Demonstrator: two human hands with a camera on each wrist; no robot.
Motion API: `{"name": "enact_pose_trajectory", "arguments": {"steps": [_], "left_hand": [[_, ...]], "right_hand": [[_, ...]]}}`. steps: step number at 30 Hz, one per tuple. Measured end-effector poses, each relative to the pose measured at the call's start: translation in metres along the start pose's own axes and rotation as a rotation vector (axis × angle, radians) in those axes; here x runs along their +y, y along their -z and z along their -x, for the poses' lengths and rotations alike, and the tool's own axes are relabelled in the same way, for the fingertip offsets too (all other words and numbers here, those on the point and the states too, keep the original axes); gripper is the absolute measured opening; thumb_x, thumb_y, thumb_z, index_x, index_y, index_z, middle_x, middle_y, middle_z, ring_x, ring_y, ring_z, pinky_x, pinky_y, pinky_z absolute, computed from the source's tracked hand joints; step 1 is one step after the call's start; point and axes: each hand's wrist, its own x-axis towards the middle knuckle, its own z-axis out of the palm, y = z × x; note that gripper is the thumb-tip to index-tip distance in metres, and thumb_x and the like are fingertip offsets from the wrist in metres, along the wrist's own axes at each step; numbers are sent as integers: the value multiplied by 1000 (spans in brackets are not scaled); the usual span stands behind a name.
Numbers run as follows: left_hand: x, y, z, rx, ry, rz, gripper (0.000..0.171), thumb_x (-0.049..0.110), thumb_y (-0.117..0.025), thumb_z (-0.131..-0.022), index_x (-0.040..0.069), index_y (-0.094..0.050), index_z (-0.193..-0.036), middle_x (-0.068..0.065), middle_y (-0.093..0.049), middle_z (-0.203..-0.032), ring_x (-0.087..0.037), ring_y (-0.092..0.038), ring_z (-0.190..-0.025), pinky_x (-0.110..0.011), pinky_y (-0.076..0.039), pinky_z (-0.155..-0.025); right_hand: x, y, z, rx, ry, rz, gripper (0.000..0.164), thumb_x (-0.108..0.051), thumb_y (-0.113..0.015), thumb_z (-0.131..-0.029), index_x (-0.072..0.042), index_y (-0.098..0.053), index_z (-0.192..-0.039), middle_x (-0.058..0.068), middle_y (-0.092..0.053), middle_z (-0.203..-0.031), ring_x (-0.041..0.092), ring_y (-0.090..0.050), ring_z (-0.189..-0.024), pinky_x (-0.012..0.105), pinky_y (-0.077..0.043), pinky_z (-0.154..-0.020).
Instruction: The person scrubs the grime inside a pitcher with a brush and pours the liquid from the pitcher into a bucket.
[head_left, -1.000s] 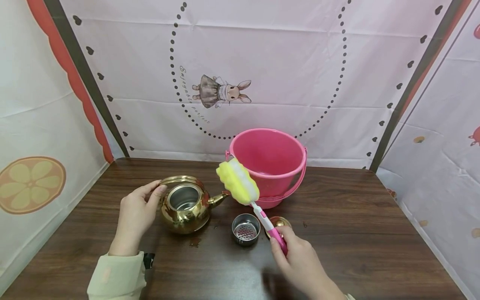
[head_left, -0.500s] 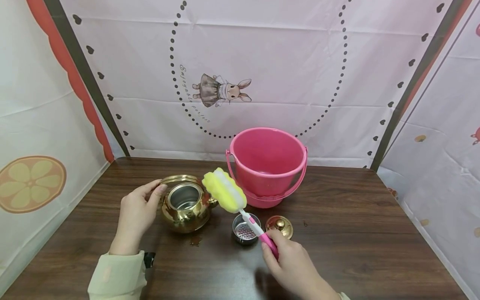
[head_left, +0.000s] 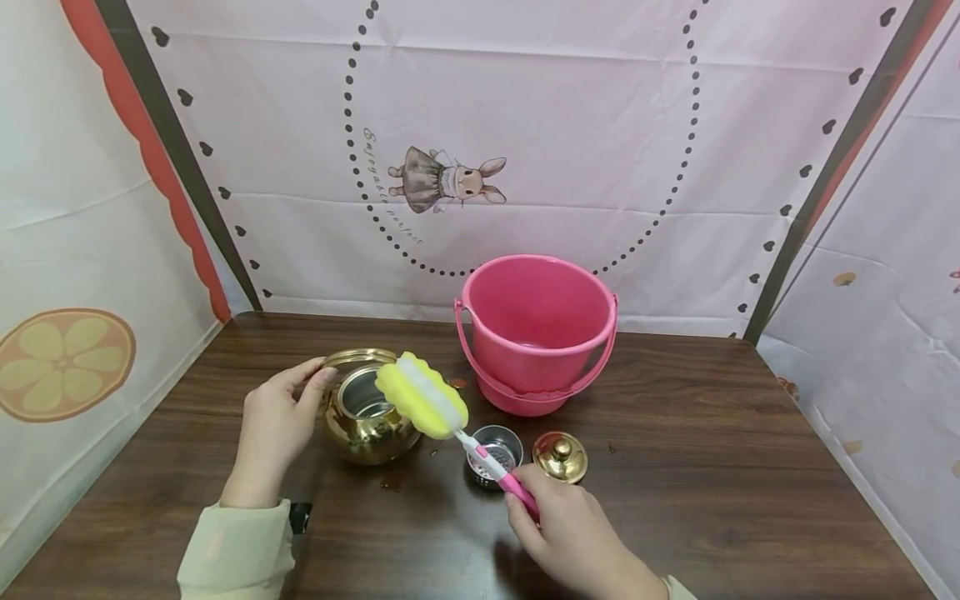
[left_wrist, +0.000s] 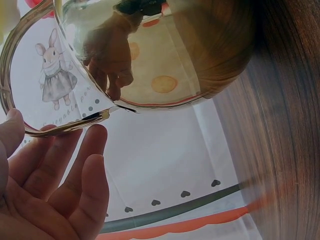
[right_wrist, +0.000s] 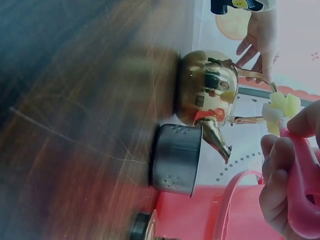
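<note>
A shiny gold teapot [head_left: 372, 433] stands lidless on the table, its steel inside showing through the round mouth. My left hand [head_left: 281, 425] pinches the teapot's raised handle [left_wrist: 45, 131] between thumb and fingers. In my right hand [head_left: 566, 529] is the pink grip of a sponge bottle brush [head_left: 491, 464]. Its yellow and white sponge head [head_left: 423, 396] is in the air beside the teapot's mouth and hides the spout in the head view. In the right wrist view the spout [right_wrist: 215, 140] shows, pointing toward the bucket side.
A steel strainer cup [head_left: 504, 442] with a perforated bottom stands below the brush. The gold lid [head_left: 561, 457] lies to its right, knob up. Behind them is a pink bucket [head_left: 528, 375] with its handle hanging down. Small wet spots [head_left: 390, 482] dot the wooden table [head_left: 712, 475].
My right hand has carried the brush leftward and down, from in front of the bucket to beside the teapot's mouth. The left hand keeps its hold on the teapot handle.
</note>
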Motion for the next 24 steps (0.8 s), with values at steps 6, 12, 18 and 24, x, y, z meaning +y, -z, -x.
{"name": "enact_pose_trajectory", "arguments": {"steps": [6,12,18,24], "left_hand": [[0,0,0,2,4,5,43,36,-54,-96,1,-64,-119,-24,-67,-109,-33,-65,-82,-43,-48,-64],[1,0,0,-4,12,2,44,36,-53,-96,1,-64,-120,-24,-66,-111,-32,-64,-81,-43,-48,-64],[1,1,0,-7,11,1,43,36,-53,-96,2,-64,-120,-24,-67,-109,-31,-63,-79,-38,-46,-62],[2,1,0,11,-7,14,42,34,-55,-96,1,-65,-119,-25,-67,-107,-33,-63,-79,-47,-48,-65]], "right_hand": [[0,-1,1,0,5,5,15,-19,-70,-79,-21,-59,-89,-19,-30,-61,-3,-30,-50,11,-26,-45],[0,-3,1,32,90,30,17,-18,-71,-78,-21,-60,-90,-18,-36,-62,-4,-29,-52,9,-25,-45],[-1,-7,-5,20,126,50,14,-18,-70,-78,-20,-60,-89,-16,-41,-61,-3,-32,-53,14,-31,-44],[-1,-12,-11,17,163,97,12,-20,-70,-79,-20,-59,-85,-15,-45,-61,-1,-37,-52,17,-34,-43]]}}
